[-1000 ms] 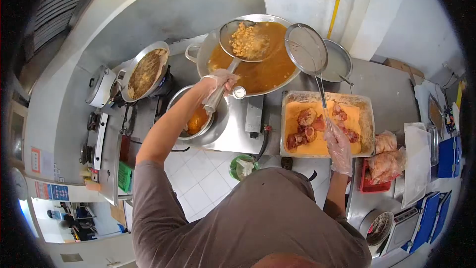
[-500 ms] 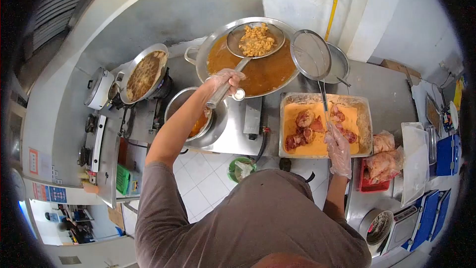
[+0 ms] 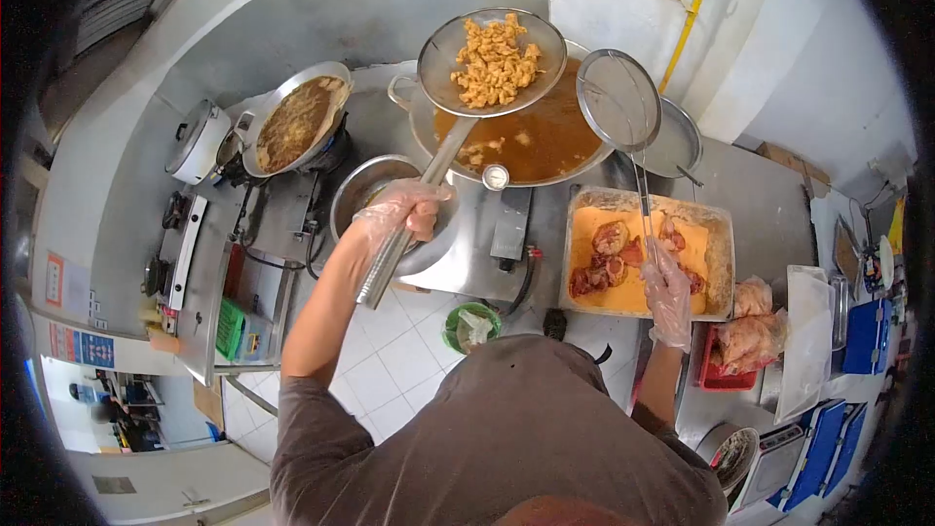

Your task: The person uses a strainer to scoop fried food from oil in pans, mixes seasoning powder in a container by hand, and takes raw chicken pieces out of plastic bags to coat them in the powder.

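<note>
My left hand (image 3: 404, 209), in a clear glove, grips the long metal handle of a large skimmer (image 3: 492, 60) that carries a heap of golden fried pieces, lifted above the big pan of brown oil (image 3: 545, 141). My right hand (image 3: 667, 294), also gloved, holds the thin handle of an empty mesh strainer (image 3: 618, 100), which stands up over the pan's right rim. Under my right hand lies a metal tray (image 3: 721, 253) of orange coating with raw meat pieces on it.
A steel bowl (image 3: 375, 185) sits below the skimmer handle. A second pan of dark food (image 3: 297, 122) rests on a burner at the left, next to a rice cooker (image 3: 198, 141). Bagged raw meat (image 3: 755, 326) lies in a red tray at the right. White floor tiles show below.
My left hand has raised the skimmer full of fried pieces out of the oil and higher above the pan. My right hand and the strainer have barely shifted.
</note>
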{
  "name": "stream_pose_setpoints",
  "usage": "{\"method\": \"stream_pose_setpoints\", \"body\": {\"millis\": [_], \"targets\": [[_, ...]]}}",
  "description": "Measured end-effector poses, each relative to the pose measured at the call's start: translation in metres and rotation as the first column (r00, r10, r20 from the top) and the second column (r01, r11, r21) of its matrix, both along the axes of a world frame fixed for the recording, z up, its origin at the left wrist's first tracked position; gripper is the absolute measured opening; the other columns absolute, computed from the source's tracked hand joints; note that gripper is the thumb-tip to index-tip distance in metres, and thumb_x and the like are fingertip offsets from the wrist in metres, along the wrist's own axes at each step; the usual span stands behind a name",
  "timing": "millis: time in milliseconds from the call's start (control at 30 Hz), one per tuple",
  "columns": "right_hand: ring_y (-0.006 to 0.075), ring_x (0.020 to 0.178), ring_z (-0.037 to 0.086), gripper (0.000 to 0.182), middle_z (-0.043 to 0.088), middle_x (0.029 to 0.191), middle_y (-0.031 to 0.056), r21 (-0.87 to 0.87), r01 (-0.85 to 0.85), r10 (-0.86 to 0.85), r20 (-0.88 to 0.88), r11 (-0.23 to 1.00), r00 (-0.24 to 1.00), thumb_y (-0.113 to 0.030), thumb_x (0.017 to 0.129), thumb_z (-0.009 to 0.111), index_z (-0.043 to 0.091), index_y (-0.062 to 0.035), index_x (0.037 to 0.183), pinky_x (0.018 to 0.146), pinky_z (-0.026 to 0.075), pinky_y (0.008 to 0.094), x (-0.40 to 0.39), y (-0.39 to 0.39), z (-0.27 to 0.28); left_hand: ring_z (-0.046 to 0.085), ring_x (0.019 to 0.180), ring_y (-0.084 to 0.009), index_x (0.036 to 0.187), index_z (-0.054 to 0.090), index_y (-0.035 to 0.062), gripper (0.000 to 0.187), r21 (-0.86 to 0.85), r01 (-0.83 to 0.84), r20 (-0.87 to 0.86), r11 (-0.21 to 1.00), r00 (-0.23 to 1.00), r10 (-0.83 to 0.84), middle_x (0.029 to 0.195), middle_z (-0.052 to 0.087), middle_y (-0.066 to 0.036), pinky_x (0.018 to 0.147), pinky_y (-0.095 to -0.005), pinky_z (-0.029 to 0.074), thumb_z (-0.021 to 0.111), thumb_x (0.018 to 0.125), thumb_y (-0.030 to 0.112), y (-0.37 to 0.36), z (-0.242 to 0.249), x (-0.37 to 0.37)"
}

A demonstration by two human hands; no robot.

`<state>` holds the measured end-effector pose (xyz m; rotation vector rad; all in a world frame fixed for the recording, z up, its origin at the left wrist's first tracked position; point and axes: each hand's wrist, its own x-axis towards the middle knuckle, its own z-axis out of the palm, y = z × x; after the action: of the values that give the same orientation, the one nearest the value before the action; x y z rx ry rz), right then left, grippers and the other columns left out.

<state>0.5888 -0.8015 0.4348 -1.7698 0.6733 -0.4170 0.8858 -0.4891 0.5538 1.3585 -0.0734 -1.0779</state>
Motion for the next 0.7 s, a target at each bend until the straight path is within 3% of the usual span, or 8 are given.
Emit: {"method": "stream_pose_setpoints", "body": {"millis": [167, 267, 400, 433, 533, 567, 667, 700], "targets": [[0.0087, 0.082, 0.049, 0.047, 0.054, 0.09, -0.0026, -0.027, -0.049, 0.05, 0.039, 0.998, 0.998, -0.023, 0.102, 0.059, 0.054, -0.0029, 0.144, 0.076, 0.043, 0.0248, 0.016, 0.024, 0.016, 0.043, 0.044, -0.0021, 0.091, 0.058, 0.0031, 0.012, 0.025, 0.002, -0.107, 1.0, 0.994, 0.001, 0.058, 0.044, 0.01, 0.037, -0.0178, 0.033, 0.059, 0.098, 0.013, -0.006, 0.01, 0.041], [0.0083, 0.079, 0.047, 0.048, 0.053, 0.088, -0.0029, -0.011, -0.088, 0.089, 0.139, 0.996, 0.986, -0.023, 0.102, 0.058, 0.053, -0.0015, 0.144, 0.072, 0.042, 0.0245, 0.025, 0.025, 0.021, 0.044, 0.045, -0.002, 0.099, 0.061, 0.0006, 0.017, 0.014, 0.134, 0.175, 0.991, 0.975, -0.134, 0.059, 0.043, 0.011, 0.037, -0.0185, 0.034, 0.054, 0.1, 0.016, 0.01, 0.005, 0.034], [0.0023, 0.064, 0.04, 0.046, 0.052, 0.082, -0.0064, 0.112, -0.061, 0.034, 0.228, 0.992, 0.973, -0.02, 0.101, 0.06, 0.054, -0.0052, 0.145, 0.056, 0.033, 0.0184, 0.026, 0.041, 0.014, 0.042, 0.046, -0.0013, 0.107, 0.06, -0.0002, 0.021, 0.148, 0.045, 0.09, 0.988, 0.994, -0.059, 0.059, 0.042, 0.012, 0.036, -0.0194, 0.032, 0.051, 0.102, 0.019, 0.005, 0.031, 0.026], [-0.0001, 0.058, 0.037, 0.046, 0.052, 0.08, -0.0079, 0.156, -0.057, 0.017, 0.245, 0.986, 0.969, -0.02, 0.101, 0.062, 0.055, -0.0072, 0.145, 0.051, 0.029, 0.0158, 0.025, 0.044, 0.013, 0.04, 0.045, -0.0016, 0.108, 0.061, 0.0026, 0.02, 0.041, 0.088, -0.023, 0.995, 0.996, -0.087, 0.059, 0.042, 0.012, 0.035, -0.0199, 0.03, 0.053, 0.101, 0.02, 0.009, -0.005, 0.059], [-0.0008, 0.059, 0.038, 0.045, 0.053, 0.082, -0.0082, 0.151, -0.039, 0.005, 0.22, 0.988, 0.975, -0.019, 0.101, 0.062, 0.055, -0.0078, 0.144, 0.05, 0.029, 0.0157, 0.025, 0.041, 0.014, 0.04, 0.045, -0.0016, 0.107, 0.061, 0.0027, 0.019, 0.185, 0.103, 0.196, 0.977, 0.971, -0.14, 0.061, 0.043, 0.012, 0.035, -0.0197, 0.03, 0.05, 0.102, 0.017, -0.002, 0.007, 0.036], [-0.0007, 0.058, 0.038, 0.045, 0.053, 0.082, -0.0082, 0.135, -0.034, 0.003, 0.228, 0.99, 0.974, -0.02, 0.101, 0.062, 0.056, -0.0082, 0.144, 0.049, 0.029, 0.0158, 0.025, 0.037, 0.012, 0.04, 0.045, -0.0021, 0.106, 0.062, 0.0038, 0.019, 0.061, -0.031, -0.044, 0.998, 0.998, 0.033, 0.06, 0.042, 0.011, 0.036, -0.0198, 0.031, 0.049, 0.102, 0.017, 0.001, 0.009, 0.029], [-0.0006, 0.057, 0.037, 0.046, 0.053, 0.082, -0.0081, 0.166, -0.01, -0.029, 0.229, 0.986, 0.973, -0.022, 0.101, 0.063, 0.056, -0.0093, 0.144, 0.048, 0.028, 0.016, 0.017, 0.041, 0.006, 0.041, 0.046, -0.0023, 0.104, 0.062, 0.0024, 0.018, 0.249, 0.088, 0.173, 0.965, 0.976, -0.134, 0.06, 0.043, 0.01, 0.038, -0.0201, 0.032, 0.048, 0.102, 0.014, 0.009, 0.026, 0.032], [-0.0006, 0.057, 0.037, 0.046, 0.053, 0.082, -0.008, 0.206, -0.012, -0.035, 0.221, 0.978, 0.975, -0.023, 0.101, 0.064, 0.056, -0.0096, 0.144, 0.048, 0.028, 0.016, 0.02, 0.044, 0.014, 0.041, 0.048, -0.0026, 0.104, 0.062, 0.0016, 0.02, 0.011, -0.097, -0.137, 0.995, 0.986, 0.098, 0.06, 0.044, 0.009, 0.039, -0.0199, 0.032, 0.047, 0.102, 0.013, 0.001, 0.016, 0.037]]}}
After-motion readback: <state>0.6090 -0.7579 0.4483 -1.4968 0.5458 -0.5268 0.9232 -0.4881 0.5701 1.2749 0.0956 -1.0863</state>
